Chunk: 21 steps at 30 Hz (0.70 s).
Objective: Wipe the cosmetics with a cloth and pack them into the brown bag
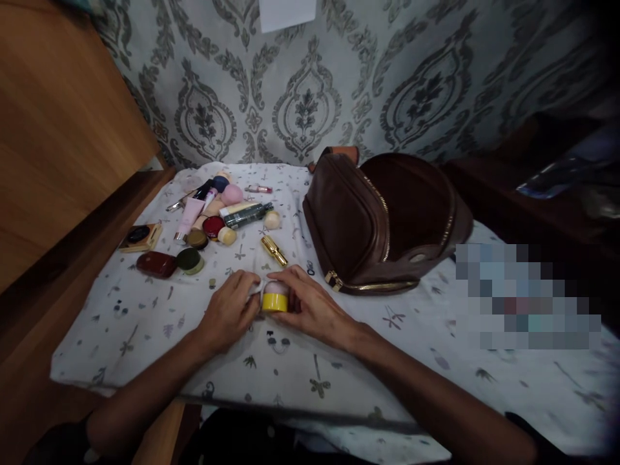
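Observation:
A small round jar [275, 301] with a yellow band and a pale pinkish upper part stands on the printed cloth. My right hand [310, 300] curls around its right side, thumb low and fingers over the top. Against the jar's left side, my left hand [232, 303] is closed on a white tissue or cloth [256, 287], partly hidden by the fingers. Just beyond the jar lies a gold lipstick tube [274, 250].
An open brown leather bag [349, 219] with gold zips stands at right. Several cosmetics lie at left, among them a pink tube [190, 216], a pink sponge [232, 195], a dark red case [155, 264] and a green-lidded jar [190, 260]. Wooden furniture [62, 97] borders the left.

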Available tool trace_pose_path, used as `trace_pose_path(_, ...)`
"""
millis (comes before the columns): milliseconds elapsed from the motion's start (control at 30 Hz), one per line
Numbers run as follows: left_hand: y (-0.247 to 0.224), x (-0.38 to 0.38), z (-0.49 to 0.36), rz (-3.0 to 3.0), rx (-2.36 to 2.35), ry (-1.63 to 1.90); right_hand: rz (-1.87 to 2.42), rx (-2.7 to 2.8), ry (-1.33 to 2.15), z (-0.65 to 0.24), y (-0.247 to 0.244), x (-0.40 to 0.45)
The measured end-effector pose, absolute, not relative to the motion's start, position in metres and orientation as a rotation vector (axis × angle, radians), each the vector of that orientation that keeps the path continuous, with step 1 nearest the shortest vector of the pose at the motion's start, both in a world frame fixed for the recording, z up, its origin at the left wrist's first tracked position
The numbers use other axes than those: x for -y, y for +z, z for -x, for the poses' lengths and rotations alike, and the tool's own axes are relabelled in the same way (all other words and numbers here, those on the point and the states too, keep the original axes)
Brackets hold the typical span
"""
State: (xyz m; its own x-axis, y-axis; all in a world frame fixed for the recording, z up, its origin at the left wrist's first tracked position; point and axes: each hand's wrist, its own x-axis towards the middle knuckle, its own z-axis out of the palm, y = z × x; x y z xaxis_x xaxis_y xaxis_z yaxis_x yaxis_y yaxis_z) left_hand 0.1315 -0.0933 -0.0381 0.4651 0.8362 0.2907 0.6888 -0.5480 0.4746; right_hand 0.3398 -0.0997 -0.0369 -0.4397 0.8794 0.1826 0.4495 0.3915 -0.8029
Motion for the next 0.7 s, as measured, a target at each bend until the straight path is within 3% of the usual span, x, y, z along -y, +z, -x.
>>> trace_pose_path(200, -0.032, 0.098, -0.122, -2.494, -1.076, 0.593, 1.126, 1.808, 1.034, -0.339, -0.047, 0.095)
trace_pose_path(400, -0.039, 0.095, -0.121, -2.468, -1.054, 0.819, 1.019, 1.620, 1.276, -0.339, -0.058, 0.086)
trace_pose_path(700, -0.036, 0.097, -0.120, -2.504, -0.799, 0.889, 1.121, 1.964, 0.646, -0.336, -0.053, 0.096)
